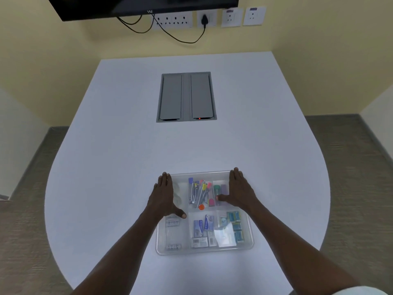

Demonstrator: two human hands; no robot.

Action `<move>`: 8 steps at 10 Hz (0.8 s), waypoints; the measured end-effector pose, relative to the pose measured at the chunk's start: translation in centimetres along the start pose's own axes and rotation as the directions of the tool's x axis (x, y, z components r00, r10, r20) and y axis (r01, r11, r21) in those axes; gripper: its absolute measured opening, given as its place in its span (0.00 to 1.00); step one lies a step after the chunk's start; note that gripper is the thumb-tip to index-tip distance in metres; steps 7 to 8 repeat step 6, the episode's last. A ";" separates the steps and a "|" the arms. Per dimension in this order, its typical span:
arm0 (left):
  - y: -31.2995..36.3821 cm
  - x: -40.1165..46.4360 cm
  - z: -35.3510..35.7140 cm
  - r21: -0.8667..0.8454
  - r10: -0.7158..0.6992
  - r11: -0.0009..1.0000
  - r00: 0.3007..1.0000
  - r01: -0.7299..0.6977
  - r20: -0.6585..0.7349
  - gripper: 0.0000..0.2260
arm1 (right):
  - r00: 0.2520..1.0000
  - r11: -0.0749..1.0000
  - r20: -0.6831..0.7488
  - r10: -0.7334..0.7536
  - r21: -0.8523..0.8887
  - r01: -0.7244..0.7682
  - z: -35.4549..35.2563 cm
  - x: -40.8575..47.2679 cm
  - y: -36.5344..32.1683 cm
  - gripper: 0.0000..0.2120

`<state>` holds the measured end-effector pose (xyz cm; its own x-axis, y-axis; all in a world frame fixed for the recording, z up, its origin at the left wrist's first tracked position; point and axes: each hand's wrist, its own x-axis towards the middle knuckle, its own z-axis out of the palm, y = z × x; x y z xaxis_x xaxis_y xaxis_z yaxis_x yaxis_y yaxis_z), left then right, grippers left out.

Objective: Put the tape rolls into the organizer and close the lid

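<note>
A clear plastic organizer lies on the white table near its front edge, its transparent lid lying flat over the compartments. Through the lid I see coloured pens and clips, staple boxes and small blue packets. Faint clear tape rolls show in the far left compartment, partly hidden by my hand. My left hand lies flat on the lid's far left side, thumb spread inward. My right hand lies flat on the far right side, thumb pointing left. Neither hand holds anything.
A grey recessed cable box with two flaps sits in the table's middle. On the yellow wall behind hang a dark screen, wall sockets and black cables. Carpet flanks the table's rounded edges.
</note>
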<state>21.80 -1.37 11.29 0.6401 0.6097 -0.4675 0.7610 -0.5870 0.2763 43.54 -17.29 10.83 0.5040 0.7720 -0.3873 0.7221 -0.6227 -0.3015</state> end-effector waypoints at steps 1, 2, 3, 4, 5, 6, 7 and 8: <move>-0.3 0.0 0.2 -0.025 0.003 1.000 1.000 -0.003 -0.013 0.74 | 0.999 1.000 0.044 -0.011 -0.022 0.012 -0.2 0.0 0.2 0.61; -0.5 0.0 0.2 -0.041 0.020 0.999 1.000 -0.020 0.002 0.74 | 0.995 1.000 0.100 -0.013 -0.021 0.015 -0.8 0.0 0.1 0.63; -0.7 -0.1 -0.4 -0.052 0.023 0.998 0.999 -0.021 0.040 0.73 | 0.987 1.000 0.160 -0.007 0.027 0.003 -2.2 -0.1 0.2 0.61; -0.9 -0.3 -0.9 -0.059 0.028 0.998 0.997 -0.024 0.065 0.69 | 0.980 0.996 0.197 -0.001 0.093 -0.017 -2.8 -0.3 1.1 0.55; -0.7 -1.1 -1.3 -0.049 0.018 0.999 0.999 -0.016 0.046 0.62 | 0.984 0.991 0.179 0.015 0.127 -0.038 -2.7 -1.3 0.9 0.51; 0.0 -1.4 -1.7 0.034 0.059 0.998 0.995 -0.057 -0.078 0.53 | 0.997 0.987 0.069 0.043 0.148 -0.053 -2.4 -1.7 0.6 0.47; 0.0 -1.4 -1.7 0.034 0.059 0.998 0.995 -0.057 -0.078 0.53 | 0.997 0.987 0.069 0.043 0.148 -0.053 -2.4 -1.7 0.6 0.47; 0.0 -1.4 -1.7 0.034 0.059 0.998 0.995 -0.057 -0.078 0.53 | 0.997 0.987 0.069 0.043 0.148 -0.053 -2.4 -1.7 0.6 0.47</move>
